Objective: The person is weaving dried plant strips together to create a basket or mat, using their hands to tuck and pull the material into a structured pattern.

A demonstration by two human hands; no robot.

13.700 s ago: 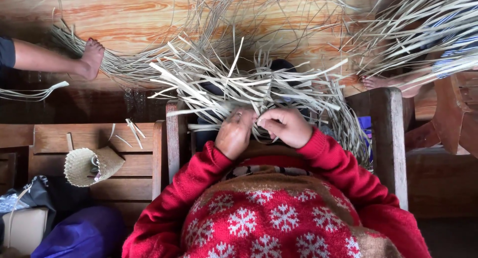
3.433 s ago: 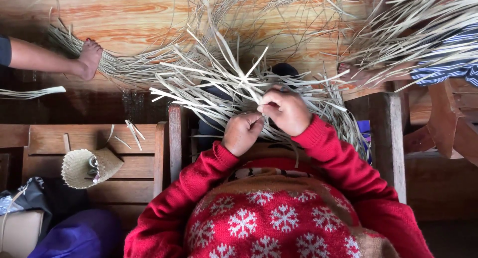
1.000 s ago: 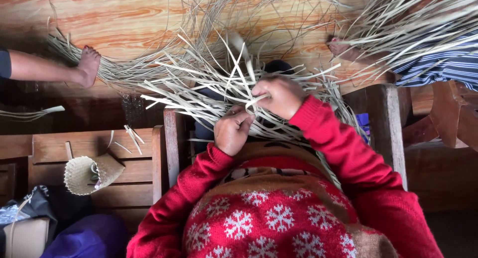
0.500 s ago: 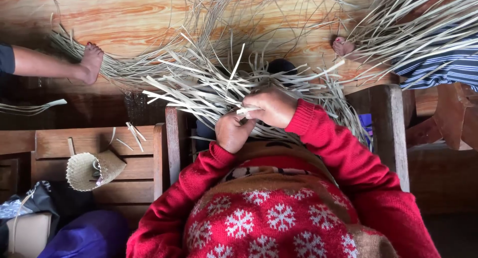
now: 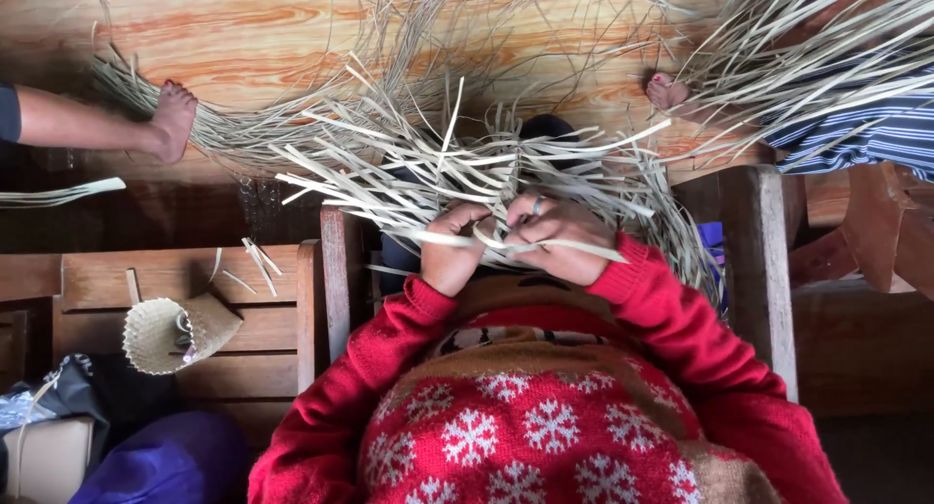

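while strips [image 5: 457, 168] fan out loose over lap, both hands sit close at weave's near edge. left hand [image 5: 449, 249] curled, pinching one flat strip [image 5: 545, 246] taut. right hand [image 5: 559, 239] closed on same strip, keeping crossing tight. finished woven cone [image 5: 175, 331] lies aside on bench [image 5: 248, 300].

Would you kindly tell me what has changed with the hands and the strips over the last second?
The right hand has dropped from its raised position back beside the left hand, drawing a pale flat weaving strip across its knuckles. Both hands still grip the tangle of strips. The small woven basket on the wooden bench has stayed put.
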